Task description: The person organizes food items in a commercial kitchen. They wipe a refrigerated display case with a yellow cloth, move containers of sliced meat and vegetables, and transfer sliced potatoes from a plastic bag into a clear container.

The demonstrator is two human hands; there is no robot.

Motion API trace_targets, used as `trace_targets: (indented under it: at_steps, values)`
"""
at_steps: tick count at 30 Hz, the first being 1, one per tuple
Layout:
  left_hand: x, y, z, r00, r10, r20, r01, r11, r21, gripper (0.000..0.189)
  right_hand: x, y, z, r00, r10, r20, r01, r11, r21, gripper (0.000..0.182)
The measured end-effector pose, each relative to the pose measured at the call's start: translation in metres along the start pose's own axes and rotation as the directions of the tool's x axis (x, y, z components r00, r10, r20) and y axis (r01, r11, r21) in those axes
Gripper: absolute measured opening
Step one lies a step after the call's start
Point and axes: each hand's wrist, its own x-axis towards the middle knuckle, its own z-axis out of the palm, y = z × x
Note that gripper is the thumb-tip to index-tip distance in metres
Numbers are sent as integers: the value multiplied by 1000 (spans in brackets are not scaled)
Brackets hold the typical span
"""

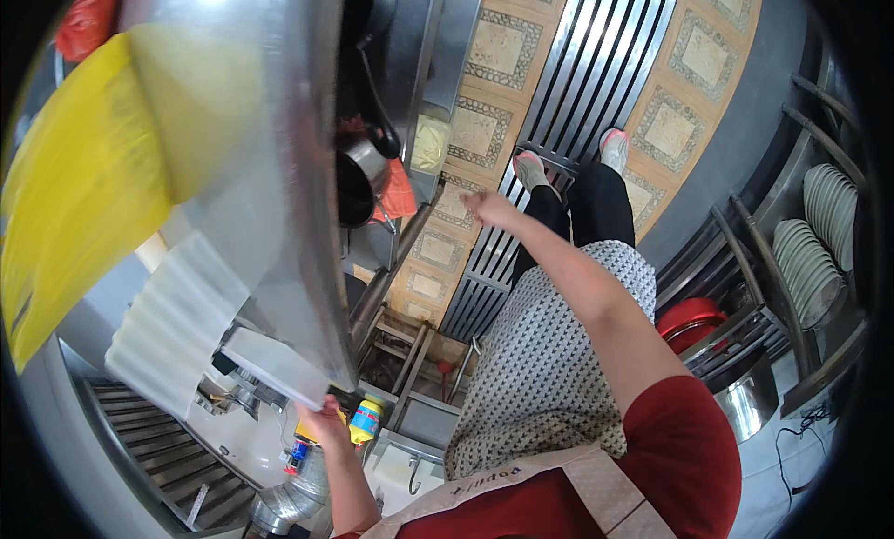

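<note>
At the lower left, my left hand (325,422) has its fingers on the corner of a flat white panel (276,364), perhaps a tray or lid. The panel lies at the end of a stainless steel surface (279,260). Beside it is a ribbed white stack (181,322), whose kind I cannot make out. A large yellow plastic bag (84,204) spreads over the far left of the steel. My right hand (491,209) hangs in the air over the tiled floor, its fingers partly spread and nothing seen in it.
Below the steel surface are a dark pot (363,183) and an orange cloth or bag (397,193). A yellow bottle with a blue label (365,422) stands near a sink (401,469). Floor drain grating (594,64) runs under my feet. Stacked plates (810,270) fill a rack at right.
</note>
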Motion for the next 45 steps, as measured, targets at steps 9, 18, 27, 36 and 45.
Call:
trace_targets:
  at_steps: [9,18,27,36,45]
  values:
    - [-1,32,53,727,501,-469,-388,864,322,53,132,-13,3,957,41,-286,-90,983,-160,50]
    - [-31,51,40,355,820,448,-545,-207,812,48,146,4,17,886,23,-463,41,991,128,25]
    - [-4,19,43,662,749,-20,-623,565,541,45,54,44,-68,925,-8,-381,104,967,231,17]
    - [45,-66,114,863,305,-402,-390,909,-147,30,-102,48,-153,901,22,-433,131,938,320,16]
    - [75,-200,275,871,360,-334,-410,908,-89,30,-224,17,-228,879,-13,-477,223,895,387,10]
